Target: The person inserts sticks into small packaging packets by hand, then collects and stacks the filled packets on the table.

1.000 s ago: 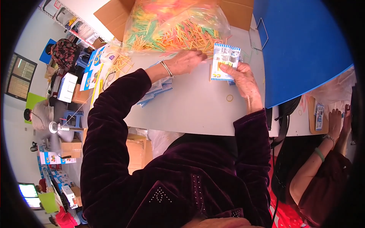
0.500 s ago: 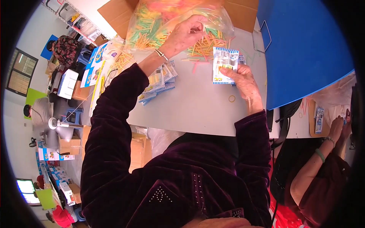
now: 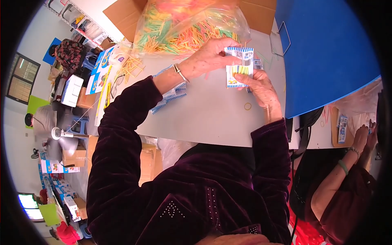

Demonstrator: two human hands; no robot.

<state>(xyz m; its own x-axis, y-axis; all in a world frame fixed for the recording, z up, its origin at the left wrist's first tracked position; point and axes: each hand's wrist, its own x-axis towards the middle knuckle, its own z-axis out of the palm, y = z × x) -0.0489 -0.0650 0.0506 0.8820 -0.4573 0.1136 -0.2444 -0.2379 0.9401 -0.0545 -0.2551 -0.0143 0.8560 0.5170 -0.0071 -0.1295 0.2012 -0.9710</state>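
A small white-and-blue printed packet [image 3: 245, 61] is upright over the table, with yellow-green pieces showing through its window. My right hand [image 3: 263, 87] grips its lower right side, thumb across the front. At the packet's upper left edge, my left hand [image 3: 212, 57] is closed, thumb in front and fingers partly hidden behind. Another packet [image 3: 257, 64] shows just behind the held one. Beneath my left wrist lies a stack of similar packets [image 3: 173, 94]. Beyond my hands, a clear plastic bag [image 3: 192, 30] is full of thin coloured sticks.
A cardboard box [image 3: 124, 16] surrounds the bag. Loose sticks [image 3: 131, 67] and eyeglasses [image 3: 117, 85] lie at the left. A rubber band [image 3: 248, 106] rests on the table [image 3: 204, 118]. A blue panel [image 3: 322, 53] stands at right, near another person's arm [image 3: 332, 185].
My left hand has come down from the bag of sticks to the packet's upper edge. My right hand stays in nearly the same place, still gripping the packet.
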